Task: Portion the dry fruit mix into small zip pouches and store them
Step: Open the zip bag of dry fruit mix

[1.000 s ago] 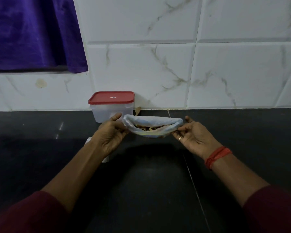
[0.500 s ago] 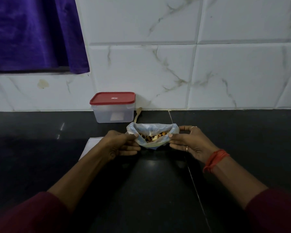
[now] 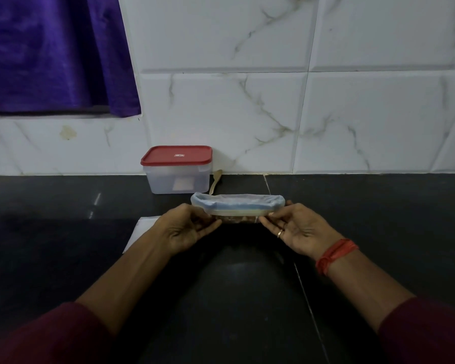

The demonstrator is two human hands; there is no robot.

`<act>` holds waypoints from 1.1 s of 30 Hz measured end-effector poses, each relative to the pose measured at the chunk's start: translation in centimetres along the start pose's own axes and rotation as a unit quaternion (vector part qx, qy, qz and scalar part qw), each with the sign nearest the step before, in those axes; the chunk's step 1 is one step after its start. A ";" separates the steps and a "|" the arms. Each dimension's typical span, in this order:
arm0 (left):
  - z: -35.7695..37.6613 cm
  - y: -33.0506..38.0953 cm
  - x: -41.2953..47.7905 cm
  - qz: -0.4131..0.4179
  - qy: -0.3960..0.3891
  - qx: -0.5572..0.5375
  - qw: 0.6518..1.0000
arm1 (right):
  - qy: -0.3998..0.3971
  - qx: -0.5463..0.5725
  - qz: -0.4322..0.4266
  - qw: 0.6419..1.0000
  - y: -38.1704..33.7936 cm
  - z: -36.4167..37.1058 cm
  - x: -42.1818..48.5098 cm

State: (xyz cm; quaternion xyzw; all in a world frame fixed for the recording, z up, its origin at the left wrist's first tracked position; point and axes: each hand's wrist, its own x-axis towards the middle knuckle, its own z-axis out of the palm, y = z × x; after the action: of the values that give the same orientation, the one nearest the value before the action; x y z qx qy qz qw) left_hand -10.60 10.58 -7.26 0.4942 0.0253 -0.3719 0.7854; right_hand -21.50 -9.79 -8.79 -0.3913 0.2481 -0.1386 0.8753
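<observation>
Now left hand (image 3: 187, 229) and right hand (image 3: 297, 229) pinch the pouch (image 3: 237, 204), its once-gaping mouth pulled flat.

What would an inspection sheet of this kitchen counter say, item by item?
Surface: black polished stone counter, one seam.
Job's things: clear plastic zip pouch of dry fruit mix, stretched flat; translucent plastic box, red lid on, by the wall.
Clutter: tan spoon beside box; flat white sheet near left wrist.
Grippers: left hand and right hand each pinch a pouch end.
Cables: nothing seen.
Surroundings: white marbled wall tiles; purple curtain upper left.
</observation>
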 end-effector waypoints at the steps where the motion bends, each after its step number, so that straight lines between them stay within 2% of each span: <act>1: 0.0 0.2 -0.2 0.005 0.004 0.036 0.999 | -0.003 -0.058 -0.010 0.998 -0.2 0.0 -0.2; 4: -0.2 1.6 -1.1 0.006 0.024 0.214 0.977 | -0.020 -0.252 -0.035 0.967 -1.4 0.0 -1.3; 7: -0.9 3.5 -2.1 0.036 0.045 0.433 0.900 | 0.015 -0.414 -0.050 0.909 -2.7 -0.1 -1.9; 8: -1.1 3.9 -2.4 0.062 0.051 0.479 0.874 | 0.037 -0.483 -0.074 0.872 -2.9 -0.1 -2.2; 9: -1.2 4.1 -2.6 0.097 0.059 0.504 0.856 | 0.062 -0.567 -0.117 0.813 -2.9 -0.3 -2.3; 11: -1.1 4.0 -2.5 0.196 0.064 0.506 0.837 | 0.106 -0.703 -0.243 0.660 -2.6 -0.8 -2.0; 12: -0.9 3.7 -2.4 0.248 0.050 0.505 0.825 | 0.095 -0.715 -0.309 0.620 -2.5 -1.0 -1.9; 14: -0.4 2.9 -2.1 0.316 -0.012 0.556 0.768 | 0.007 -0.692 -0.407 0.596 -2.6 -1.0 -1.8; 16: -0.1 1.8 -1.5 0.339 -0.059 0.629 0.697 | -0.092 -0.684 -0.424 0.586 -2.6 -0.8 -2.0; 17: 0.1 1.3 -1.3 0.344 -0.054 0.660 0.666 | -0.113 -0.702 -0.416 0.567 -2.7 -0.6 -2.2; 19: 0.2 0.8 -1.1 0.351 -0.017 0.704 0.617 | -0.107 -0.757 -0.399 0.506 -2.6 -0.8 -2.2; 21: 0.1 0.7 -1.2 0.356 0.006 0.734 0.578 | -0.088 -0.780 -0.405 0.469 -2.3 -1.0 -2.1; 23: -0.1 0.8 -1.4 0.377 0.012 0.746 0.549 | -0.053 -0.768 -0.453 0.449 -2.0 -1.1 -2.0; 26: -0.2 0.9 -1.6 0.414 0.047 0.737 0.533 | 0.012 -0.751 -0.526 0.399 -1.5 -1.2 -1.5; 28: 0.0 0.8 -1.6 0.407 0.056 0.752 0.516 | 0.022 -0.755 -0.535 0.379 -1.2 -1.2 -1.2; 31: 0.1 0.7 -1.3 0.372 0.050 0.793 0.480 | 0.019 -0.776 -0.515 0.364 -1.3 -1.3 -1.1; 33: 0.1 0.7 -1.3 0.353 0.060 0.816 0.454 | 0.021 -0.772 -0.512 0.376 -1.4 -1.3 -1.1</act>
State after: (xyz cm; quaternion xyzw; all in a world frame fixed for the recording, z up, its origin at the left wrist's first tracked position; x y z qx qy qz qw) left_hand -11.18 11.38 -6.12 0.8963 -0.4195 0.1171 0.0837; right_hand -23.22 -11.01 -8.09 -0.9470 0.0182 -0.3171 -0.0491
